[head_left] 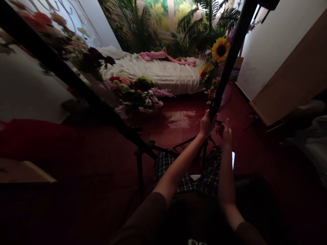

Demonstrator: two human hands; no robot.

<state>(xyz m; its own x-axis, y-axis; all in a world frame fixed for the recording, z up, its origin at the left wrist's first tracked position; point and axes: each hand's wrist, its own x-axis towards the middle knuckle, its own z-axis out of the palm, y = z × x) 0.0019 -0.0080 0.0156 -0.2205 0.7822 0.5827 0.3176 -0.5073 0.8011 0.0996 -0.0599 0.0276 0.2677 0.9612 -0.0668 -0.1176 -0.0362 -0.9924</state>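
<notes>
A black light stand [227, 64] rises at a slant in front of me, its tripod legs [204, 147] spread on the floor. My left hand [206, 125] is wrapped round its pole, just below a joint. Close on the right is my right hand [226, 132], its fingers apart and the index finger raised. A small dark knob [219, 122] juts from the pole toward those fingers; whether they touch it I cannot tell. Another black stand [94, 98] slants across the left side, with a clamp knob [151, 143] near its lower end.
Beyond lies a low bed with a white cover [176, 76] and a pink plush toy [155, 55]. Flowers [145, 97] stand before it, and a sunflower [221, 49] is at right. A wooden panel [283, 81] leans right. A lit phone-like screen [233, 160] glows beside my right forearm.
</notes>
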